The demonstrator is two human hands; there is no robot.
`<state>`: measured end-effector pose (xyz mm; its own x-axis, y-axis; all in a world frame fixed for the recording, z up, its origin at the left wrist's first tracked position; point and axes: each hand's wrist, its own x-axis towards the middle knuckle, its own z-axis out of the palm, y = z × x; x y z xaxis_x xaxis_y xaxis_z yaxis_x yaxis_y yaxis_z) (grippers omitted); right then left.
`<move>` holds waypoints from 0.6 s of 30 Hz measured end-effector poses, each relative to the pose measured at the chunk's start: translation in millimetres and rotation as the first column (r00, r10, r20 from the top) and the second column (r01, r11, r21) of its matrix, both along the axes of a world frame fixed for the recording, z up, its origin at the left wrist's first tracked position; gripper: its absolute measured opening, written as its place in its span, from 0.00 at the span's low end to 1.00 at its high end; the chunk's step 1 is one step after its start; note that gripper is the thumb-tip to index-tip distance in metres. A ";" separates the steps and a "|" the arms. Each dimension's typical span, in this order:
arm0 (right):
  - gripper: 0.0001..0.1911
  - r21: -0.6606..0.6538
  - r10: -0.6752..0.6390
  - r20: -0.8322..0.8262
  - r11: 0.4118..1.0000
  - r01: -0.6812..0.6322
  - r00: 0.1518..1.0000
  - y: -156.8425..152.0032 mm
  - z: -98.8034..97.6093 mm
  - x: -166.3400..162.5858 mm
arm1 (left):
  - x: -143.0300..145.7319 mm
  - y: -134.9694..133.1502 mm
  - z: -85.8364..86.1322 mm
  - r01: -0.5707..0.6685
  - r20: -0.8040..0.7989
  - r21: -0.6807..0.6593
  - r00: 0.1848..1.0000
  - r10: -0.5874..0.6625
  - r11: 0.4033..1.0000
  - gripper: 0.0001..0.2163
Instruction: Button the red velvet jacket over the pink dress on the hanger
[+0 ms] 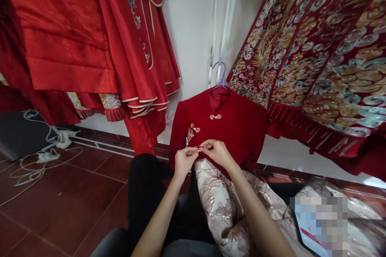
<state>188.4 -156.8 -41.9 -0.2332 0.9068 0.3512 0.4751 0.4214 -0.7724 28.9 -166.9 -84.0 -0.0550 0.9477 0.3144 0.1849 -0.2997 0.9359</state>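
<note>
A dark red velvet garment (pixel 238 128) hangs on a purple hanger (pixel 221 76) against the white wall. It has small pearl knot fastenings, one near the collar (pixel 215 117) and one lower left (pixel 193 130). My left hand (pixel 184 159) and my right hand (pixel 216 152) meet at the garment's front. Both pinch a small pearl fastening (pixel 199 149) between their fingertips. My forearms reach up from the bottom of the view.
Red satin robes (pixel 90 40) hang at the left. A heavily embroidered red and gold garment (pixel 319 56) hangs at the right. Pale brocade fabric (pixel 223 204) lies on my lap. White cables (pixel 39 160) trail over the red tile floor (pixel 75 200).
</note>
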 end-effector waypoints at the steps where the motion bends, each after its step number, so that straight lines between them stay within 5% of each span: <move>1: 0.05 0.005 -0.001 0.010 1.000 0.001 1.000 0.2 -0.4 -0.8 | -1.3 0.0 0.8 0.008 -0.023 0.004 1.000 -0.008 1.000 0.06; 5: 0.06 -0.011 0.008 0.027 1.000 -0.007 1.000 -1.0 1.8 1.3 | -7.6 1.2 2.7 0.047 -0.059 0.016 0.997 -0.046 0.999 0.09; 12: 0.18 -0.091 0.013 -0.148 0.996 -0.026 0.989 -22.1 44.6 49.4 | -26.6 0.9 15.1 -0.201 -0.015 0.127 0.979 0.204 0.971 0.09; 18: 0.15 -0.173 0.023 -0.073 0.984 -0.036 0.997 -34.6 58.3 67.4 | -18.2 -7.3 21.2 0.015 -0.204 0.141 0.979 0.015 0.990 0.06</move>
<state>255.8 -191.4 16.4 -0.2412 0.9486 0.2050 0.4060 0.2905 -0.8665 10.7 -174.3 -62.8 0.0242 0.8930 0.4494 0.3676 -0.4259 0.8267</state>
